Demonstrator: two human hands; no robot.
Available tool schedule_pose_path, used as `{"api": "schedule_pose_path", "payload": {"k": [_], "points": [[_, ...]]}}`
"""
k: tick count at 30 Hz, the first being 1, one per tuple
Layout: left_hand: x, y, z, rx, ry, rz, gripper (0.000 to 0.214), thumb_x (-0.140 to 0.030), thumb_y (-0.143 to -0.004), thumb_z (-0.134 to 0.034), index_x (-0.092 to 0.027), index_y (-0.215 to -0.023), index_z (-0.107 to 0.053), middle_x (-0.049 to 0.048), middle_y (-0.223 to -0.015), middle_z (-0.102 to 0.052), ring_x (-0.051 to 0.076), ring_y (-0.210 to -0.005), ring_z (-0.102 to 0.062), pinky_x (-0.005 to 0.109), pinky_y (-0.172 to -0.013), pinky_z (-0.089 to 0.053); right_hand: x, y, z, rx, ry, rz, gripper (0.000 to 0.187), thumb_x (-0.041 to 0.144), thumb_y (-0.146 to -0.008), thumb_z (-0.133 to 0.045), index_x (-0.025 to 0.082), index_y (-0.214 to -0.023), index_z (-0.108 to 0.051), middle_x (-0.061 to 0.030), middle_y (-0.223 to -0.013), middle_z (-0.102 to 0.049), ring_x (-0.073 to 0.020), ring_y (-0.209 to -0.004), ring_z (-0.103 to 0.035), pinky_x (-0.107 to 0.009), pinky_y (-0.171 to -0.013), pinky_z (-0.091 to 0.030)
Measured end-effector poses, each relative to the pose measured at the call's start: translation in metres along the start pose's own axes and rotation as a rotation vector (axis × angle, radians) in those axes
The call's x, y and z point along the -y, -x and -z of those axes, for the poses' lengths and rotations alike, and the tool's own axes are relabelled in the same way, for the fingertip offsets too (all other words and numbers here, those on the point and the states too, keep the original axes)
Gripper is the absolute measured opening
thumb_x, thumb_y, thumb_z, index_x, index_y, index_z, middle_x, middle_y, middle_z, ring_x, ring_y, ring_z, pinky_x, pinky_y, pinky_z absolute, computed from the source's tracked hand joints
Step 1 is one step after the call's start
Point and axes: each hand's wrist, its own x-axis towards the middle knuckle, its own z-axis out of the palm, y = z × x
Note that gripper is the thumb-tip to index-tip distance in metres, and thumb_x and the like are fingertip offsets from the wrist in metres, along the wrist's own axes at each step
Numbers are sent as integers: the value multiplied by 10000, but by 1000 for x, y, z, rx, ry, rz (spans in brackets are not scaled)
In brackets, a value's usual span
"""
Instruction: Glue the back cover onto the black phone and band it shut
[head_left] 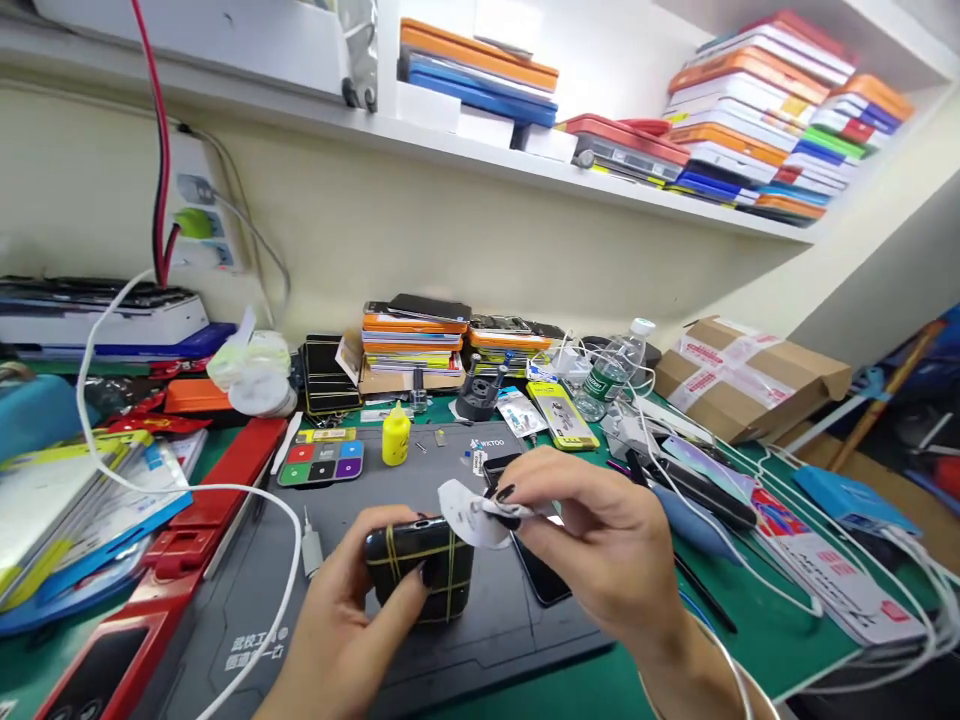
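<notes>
My left hand (356, 620) is closed round a black phone (442, 590) with thin yellow bands strapped round it in both directions. The phone is tilted up over the grey work mat (337, 660), one narrow edge facing me. Between the thumb and fingers of my right hand (607, 530) is a crumpled piece of white wipe (465, 512). Its loose end hangs by the phone's upper right corner; whether it touches cannot be made out. Behind my right hand, a second dark phone (541, 568) lies on the mat, partly hidden.
On the mat stand a yellow squeeze bottle (395, 436) and a coloured screw tray (321, 463). A long red tool (202, 510) lies left, with a white cable (255, 490) crossing it. A water bottle (611, 375), cardboard box (750, 375) and cables sit right.
</notes>
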Motion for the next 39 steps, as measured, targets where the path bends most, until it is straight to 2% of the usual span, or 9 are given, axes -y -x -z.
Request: {"api": "schedule_pose_path", "payload": {"k": [4, 8, 10, 14, 21, 26, 30, 35, 39], "points": [[-1, -5, 2, 84, 20, -103, 196, -447, -853, -679, -308, -982, -729, -47, -908, -697, 80, -829, -639, 97, -764, -485, -3, -2, -10, 3, 88, -8, 166, 36, -794, -660, 187, -861, -675, 3, -818, -690, -102, -787, -647, -233, -716, -542], [0, -11, 11, 218, -170, -241, 168, -383, -877, -659, -336, -1010, -751, -44, -950, -733, 81, -837, -684, 80, -756, -506, -7, 5, -11, 20, 167, -14, 207, 7, -780, -594, 137, -892, -710, -39, -832, -670, -102, -769, -627, -223, -680, -523], [0, -10, 11, 175, -217, -202, 165, -395, -865, -665, -320, -980, -757, -41, -966, -738, 90, -839, -691, 83, -752, -512, -6, 10, -8, 37, 185, -11, 230, 7, -771, -576, 109, -911, -728, -62, -849, -653, -105, -773, -614, -226, -678, -516], [-5, -1, 0, -29, -160, -76, 181, -444, -831, -671, -318, -938, -744, -66, -927, -718, 84, -834, -656, 83, -741, -483, -4, 14, -1, 88, 188, -32, 183, 41, -749, -675, 106, -905, -743, -73, -875, -633, -115, -796, -608, -235, -699, -517], [-8, 1, -4, -5, -168, -155, 169, -413, -847, -664, -303, -938, -754, -35, -904, -715, 107, -793, -646, 137, -701, -493, 0, 6, -10, 117, 10, -201, 138, 32, -726, -711, 142, -807, -731, -39, -853, -638, -101, -774, -612, -221, -702, -507], [-3, -5, 8, 161, -341, -361, 206, -320, -862, -660, -383, -1046, -732, -75, -861, -719, 91, -697, -658, 108, -608, -496, 2, 0, -24, 196, -129, -265, 53, 95, -741, -732, 130, -762, -699, -26, -830, -623, -84, -744, -582, -212, -688, -483], [0, -5, 9, 58, -283, -315, 210, -352, -865, -666, -410, -1055, -732, -87, -911, -726, 90, -759, -670, 100, -672, -506, 3, -2, -18, 192, -134, -383, 53, 105, -729, -737, 131, -751, -696, -24, -828, -612, -95, -777, -581, -230, -720, -476], [-2, 1, 2, 62, -242, -338, 256, -341, -852, -680, -491, -1056, -716, -122, -885, -717, 70, -729, -638, 103, -664, -476, 5, -1, -20, 197, -190, -400, 74, 87, -708, -730, 120, -715, -664, -12, -799, -604, -78, -739, -550, -210, -680, -441], [-3, 4, 1, 41, -221, -309, 249, -345, -870, -652, -493, -1058, -719, -119, -905, -713, 70, -754, -632, 113, -689, -467, 7, 1, -24, 155, -183, -454, 70, 114, -720, -729, 127, -717, -661, -14, -803, -592, -86, -759, -556, -219, -708, -452]]}}
